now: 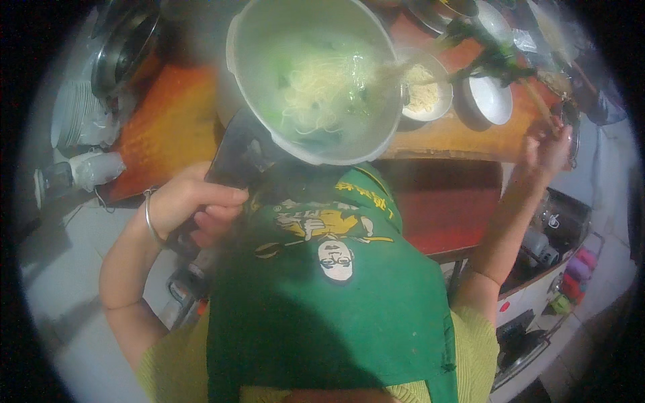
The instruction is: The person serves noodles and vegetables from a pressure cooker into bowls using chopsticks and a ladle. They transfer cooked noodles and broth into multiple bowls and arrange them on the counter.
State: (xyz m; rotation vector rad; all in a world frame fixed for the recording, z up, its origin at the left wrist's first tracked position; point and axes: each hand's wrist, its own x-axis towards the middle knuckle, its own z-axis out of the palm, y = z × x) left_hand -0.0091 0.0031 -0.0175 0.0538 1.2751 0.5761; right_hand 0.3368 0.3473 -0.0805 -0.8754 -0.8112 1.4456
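Note:
A deep metal pot point(248, 80) holds pale noodles point(316, 101) in steaming, greenish liquid. My left hand point(198, 205), with a bangle at the wrist, is closed round the pot's black handle point(245, 151). Out to the right, my right hand point(549, 149) grips chopsticks point(537, 104). Dark leafy greens point(497, 60) hang at their far end, above the bowls and right of the pot; steam and blur hide exactly how they are held. Below them stand a white bowl point(440, 111) of yellowish crumbly or noodle-like food and a white bowl point(490, 101) with nothing visible inside.
Everything stands on an orange-brown wooden table point(164, 131). Stacked plates point(74, 111), a dark pan point(124, 57) and clear plastic-wrapped items point(97, 168) lie at the left. More bowls point(494, 23) are at the far right. A shelf with small goods point(578, 272) is low on the right.

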